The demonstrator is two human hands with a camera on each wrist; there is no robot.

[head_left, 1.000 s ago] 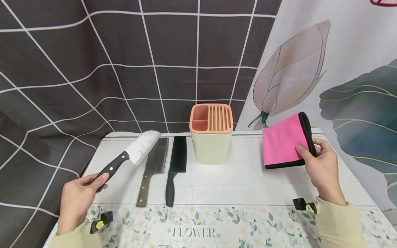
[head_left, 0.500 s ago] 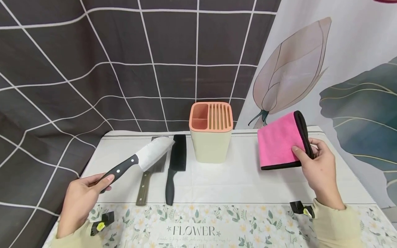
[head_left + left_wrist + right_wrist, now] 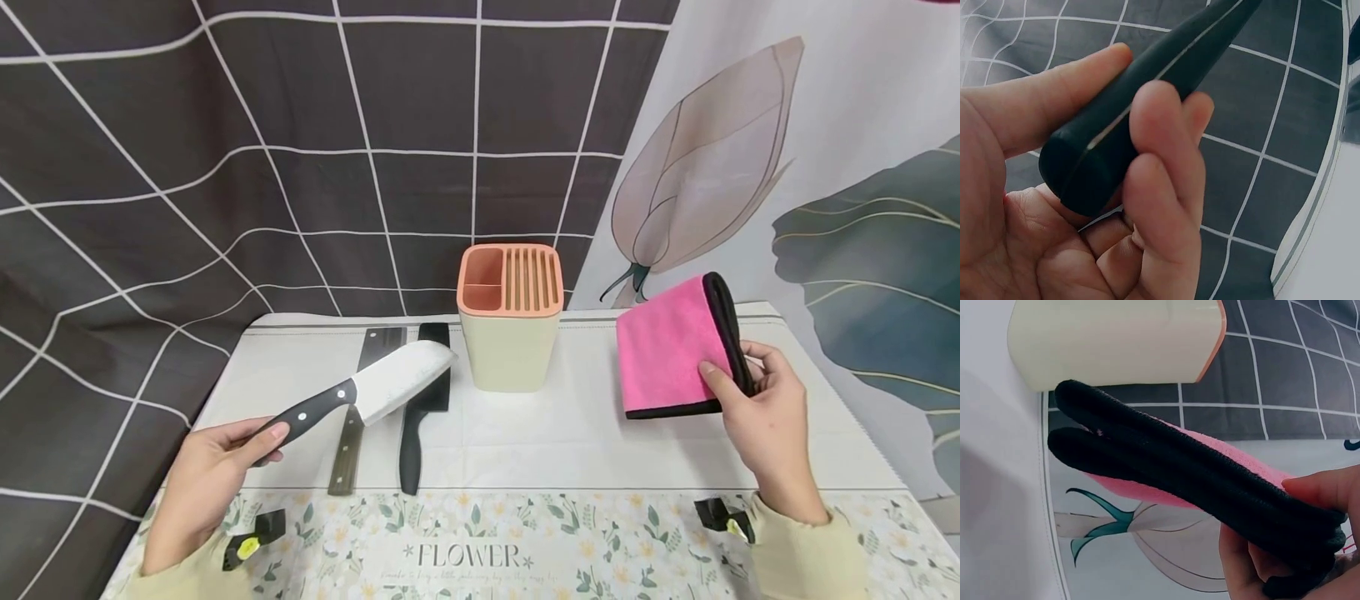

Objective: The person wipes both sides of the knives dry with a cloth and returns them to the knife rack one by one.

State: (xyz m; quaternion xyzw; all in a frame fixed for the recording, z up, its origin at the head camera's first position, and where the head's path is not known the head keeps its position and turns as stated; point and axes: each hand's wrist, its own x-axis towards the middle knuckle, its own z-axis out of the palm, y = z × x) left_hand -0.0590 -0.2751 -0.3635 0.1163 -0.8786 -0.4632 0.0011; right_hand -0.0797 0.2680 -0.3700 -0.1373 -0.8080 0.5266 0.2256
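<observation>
On my desk (image 3: 570,450) I count three knives, one holder (image 3: 508,354) and one pink cloth (image 3: 667,350). My left grip (image 3: 213,471) is closed round the black, riveted handle (image 3: 1154,65) of the pale-bladed knife (image 3: 401,377). This blade crosses above the brown-handled cleaver (image 3: 347,454) and the all-black knife (image 3: 431,397); its tip points toward the holder, apart from it. My right grip (image 3: 772,417) pinches the cloth, folded and fuzzy with thick black border. A stretch of white surface lies between cloth and holder, which stands upright near the back edge, cream-walled, with orange slotted top.
</observation>
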